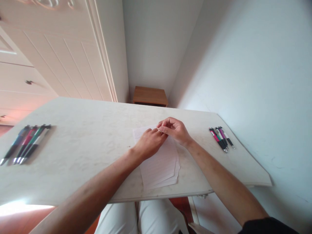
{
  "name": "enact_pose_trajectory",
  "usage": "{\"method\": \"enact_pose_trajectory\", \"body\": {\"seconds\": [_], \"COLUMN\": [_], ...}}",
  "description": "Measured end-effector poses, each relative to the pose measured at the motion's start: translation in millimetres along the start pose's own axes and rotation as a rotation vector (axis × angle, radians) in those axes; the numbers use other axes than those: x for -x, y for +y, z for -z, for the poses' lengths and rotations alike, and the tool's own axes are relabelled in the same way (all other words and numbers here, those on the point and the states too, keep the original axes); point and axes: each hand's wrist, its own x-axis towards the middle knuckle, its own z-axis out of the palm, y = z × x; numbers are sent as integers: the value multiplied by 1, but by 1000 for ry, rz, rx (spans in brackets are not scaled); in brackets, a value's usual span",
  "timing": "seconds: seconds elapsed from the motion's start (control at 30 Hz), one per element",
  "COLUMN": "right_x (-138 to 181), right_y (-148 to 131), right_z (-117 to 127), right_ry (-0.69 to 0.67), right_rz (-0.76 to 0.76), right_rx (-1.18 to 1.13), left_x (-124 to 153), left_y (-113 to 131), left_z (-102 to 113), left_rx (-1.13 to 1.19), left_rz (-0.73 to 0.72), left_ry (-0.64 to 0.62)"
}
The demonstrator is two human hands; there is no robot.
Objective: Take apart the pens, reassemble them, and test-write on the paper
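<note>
My left hand (152, 143) and my right hand (176, 130) meet above a few sheets of lined paper (159, 169) on the white table. The left fingers are curled and wear a thin ring (159, 131). My right hand is closed, its thumb and fingers pressed together at the left fingertips, with the thumb by the ring. Whatever lies between the fingers, if anything, is hidden. The paper's lower right corners look uneven, and the hands cover its upper part.
On the left of the white table (85, 143) lies a row of several pens (30, 143), slightly blurred. Several more pens (221, 138) lie at the right, near the wall (255, 81). Beyond the table are a pale cabinet (65, 48) and a wooden stand (150, 95).
</note>
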Motion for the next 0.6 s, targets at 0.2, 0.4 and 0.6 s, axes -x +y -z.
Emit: {"method": "enact_pose_trajectory", "body": {"seconds": [0.2,0.4,0.6], "right_x": [-2,-5,-9], "right_y": [-2,-2,11], "right_z": [1,10,15], "right_ry": [104,310,359], "right_rz": [-9,102,-11], "right_rx": [6,104,188], "left_x": [0,-1,-3], "left_y": [-5,-18,-25], "left_z": [-1,-4,-4], "left_rx": [130,466,772], "left_rz": [89,314,467], "left_ry": [44,179,364]}}
